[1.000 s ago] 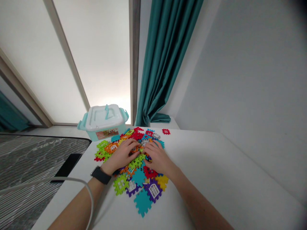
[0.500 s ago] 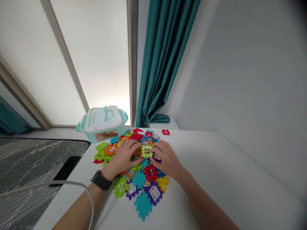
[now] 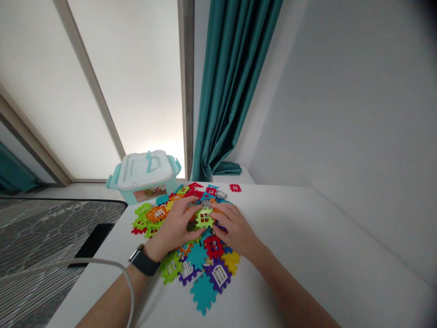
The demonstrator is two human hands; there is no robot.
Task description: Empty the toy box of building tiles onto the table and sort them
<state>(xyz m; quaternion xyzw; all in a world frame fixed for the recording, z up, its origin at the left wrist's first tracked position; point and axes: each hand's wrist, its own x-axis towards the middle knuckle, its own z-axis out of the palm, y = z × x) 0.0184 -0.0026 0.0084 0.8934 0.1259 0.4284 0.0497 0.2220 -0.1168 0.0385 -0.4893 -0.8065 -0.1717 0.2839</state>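
A heap of flat, notched plastic building tiles [image 3: 201, 262] in several colours lies on the white table [image 3: 307, 255]. Both hands rest on top of it. My left hand [image 3: 175, 225], with a black watch on its wrist, and my right hand [image 3: 234, 225] meet over a lime-green window tile [image 3: 204, 217], which they pinch between their fingertips and hold tilted just above the heap. A teal tile [image 3: 204, 294] and a purple window tile [image 3: 220, 274] lie nearest me.
A mint storage box with a white lid [image 3: 143, 175] stands at the table's far left. A lone red tile [image 3: 235, 187] lies beyond the heap. A black phone [image 3: 92, 240] sits at the left edge. A white cable [image 3: 85, 264] crosses my left arm. Teal curtain [image 3: 232, 91] behind.
A second ago both hands lay flat in the heap. They have since lifted the lime-green window tile out of it and now hold it up between them.
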